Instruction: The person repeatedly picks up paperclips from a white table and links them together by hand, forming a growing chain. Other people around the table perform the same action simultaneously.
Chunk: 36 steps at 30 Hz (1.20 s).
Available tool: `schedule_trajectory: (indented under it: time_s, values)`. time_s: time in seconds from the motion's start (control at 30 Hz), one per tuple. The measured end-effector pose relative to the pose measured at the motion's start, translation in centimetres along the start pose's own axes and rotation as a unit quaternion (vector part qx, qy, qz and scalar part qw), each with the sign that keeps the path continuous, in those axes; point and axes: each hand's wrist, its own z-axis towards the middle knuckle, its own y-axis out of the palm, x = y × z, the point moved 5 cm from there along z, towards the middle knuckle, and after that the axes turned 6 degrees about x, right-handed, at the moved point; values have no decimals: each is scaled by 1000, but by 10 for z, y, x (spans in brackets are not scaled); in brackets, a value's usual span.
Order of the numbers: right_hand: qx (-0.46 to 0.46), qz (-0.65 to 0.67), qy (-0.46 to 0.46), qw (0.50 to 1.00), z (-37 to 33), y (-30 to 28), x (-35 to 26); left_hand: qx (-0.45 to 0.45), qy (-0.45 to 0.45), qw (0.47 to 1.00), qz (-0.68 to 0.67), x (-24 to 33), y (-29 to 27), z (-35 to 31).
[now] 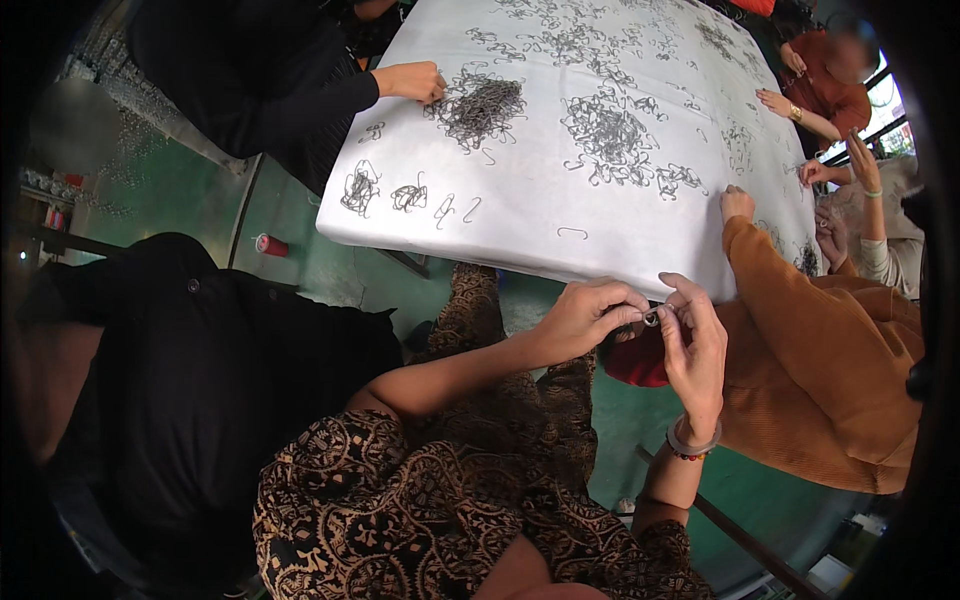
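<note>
Just off the near edge of the white-covered table, my left hand (592, 315) and my right hand (693, 350) meet at their fingertips. Between them is a small shiny piece of bent metal (652, 318), pinched from both sides; the fingers hide most of its shape. Past my hands, a single S-shaped wire hook (572, 233) lies alone on the white cloth (520, 215). To its left lie a few loose hooks (447, 210) and two small heaps of hooks (360, 188).
Larger piles of wire hooks (485, 108) spread over the table. A person in black reaches in with a hand (412, 82) at the left. A brown-sleeved arm (775, 265) rests close on my right, with others beyond. A red can (270, 245) stands on the green floor.
</note>
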Motion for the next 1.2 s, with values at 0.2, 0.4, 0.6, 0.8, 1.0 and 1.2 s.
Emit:
schedule_trajectory:
  time_s: [0.2, 0.4, 0.6, 0.8, 1.0, 1.2]
  values:
    - [77, 80, 56, 992, -8, -3, 5, -7, 31, 999, 29, -2, -7, -7]
    - [98, 91, 49, 990, -7, -5, 11, 37, 35, 993, 106, -26, -61, 11]
    - [100, 194, 152, 964, -14, 14, 35, 122, 109, 796, 583, -73, -216, 106]
    - [99, 213, 204, 951, -24, 19, 51, 32, 98, 792, 602, -89, -221, 114]
    - [135, 213, 176, 951, -35, 22, 52, 54, -13, 980, 192, -40, -114, 73]
    - [189, 258, 181, 930, -40, 28, 51, -36, 9, 998, -52, 32, -15, 7]
